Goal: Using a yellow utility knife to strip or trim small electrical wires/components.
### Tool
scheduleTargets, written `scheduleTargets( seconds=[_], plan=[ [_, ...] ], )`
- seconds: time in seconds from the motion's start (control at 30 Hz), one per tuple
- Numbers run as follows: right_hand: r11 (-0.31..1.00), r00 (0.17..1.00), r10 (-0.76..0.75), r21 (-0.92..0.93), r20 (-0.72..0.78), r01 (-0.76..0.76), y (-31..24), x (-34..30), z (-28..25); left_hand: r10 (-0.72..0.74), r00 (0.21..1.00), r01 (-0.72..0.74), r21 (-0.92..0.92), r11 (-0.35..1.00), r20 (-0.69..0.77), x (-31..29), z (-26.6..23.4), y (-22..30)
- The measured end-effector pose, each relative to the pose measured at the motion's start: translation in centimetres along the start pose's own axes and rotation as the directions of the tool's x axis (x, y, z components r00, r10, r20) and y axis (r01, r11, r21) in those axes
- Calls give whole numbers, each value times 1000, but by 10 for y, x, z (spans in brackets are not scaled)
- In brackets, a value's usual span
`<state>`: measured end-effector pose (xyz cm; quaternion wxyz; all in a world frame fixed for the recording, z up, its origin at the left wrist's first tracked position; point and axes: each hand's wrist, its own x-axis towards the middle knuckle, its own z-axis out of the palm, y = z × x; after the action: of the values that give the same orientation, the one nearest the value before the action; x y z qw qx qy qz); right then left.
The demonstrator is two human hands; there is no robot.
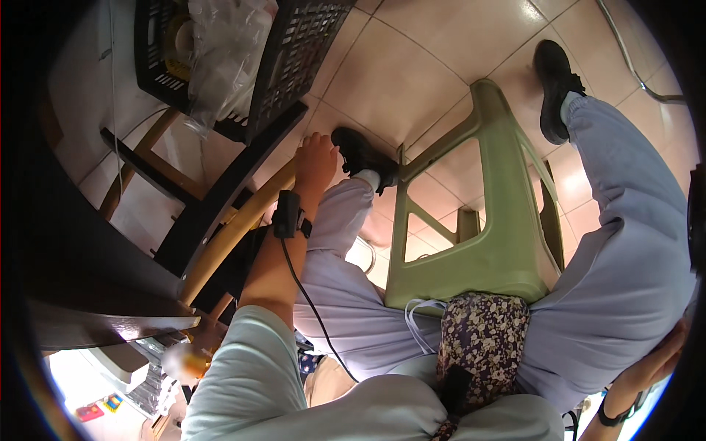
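My left hand [317, 163] is stretched out low beside the table frame, in line with my left shoe [360, 157]. Its fingers curl away from view, so whatever they hold, if anything, is hidden. A yellowish wooden bar [239, 233] of the frame runs up to this hand, though contact is unclear. A small black device [288, 214] with a cable is strapped to my left wrist. My right hand [665, 354] lies along the outside of my right thigh, fingers extended and partly hidden. Between my legs stands a green plastic stool [471, 273].
A black plastic basket [294, 70] with clear plastic bags [228, 55] sits on dark rails [220, 187] at upper left. The dark tabletop edge [125, 323] is at my left. A flowered pouch [484, 334] hangs at my waist. Beige tiles [412, 66] cover the floor.
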<state>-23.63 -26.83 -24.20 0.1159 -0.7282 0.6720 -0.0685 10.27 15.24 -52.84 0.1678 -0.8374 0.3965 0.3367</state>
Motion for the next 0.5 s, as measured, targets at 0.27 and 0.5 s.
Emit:
scheduleTargets(
  seconds=[0.27, 0.5],
  plan=[
    [929, 924, -362, 128, 125, 347, 16, 17, -11, 178, 979, -201, -629, 751, -101, 7, -24, 58],
    [948, 951, -303, 125, 59, 294, 0, -3, 7, 661, 648, -8, -864, 503, 379, -57, -176, 175]
  ],
)
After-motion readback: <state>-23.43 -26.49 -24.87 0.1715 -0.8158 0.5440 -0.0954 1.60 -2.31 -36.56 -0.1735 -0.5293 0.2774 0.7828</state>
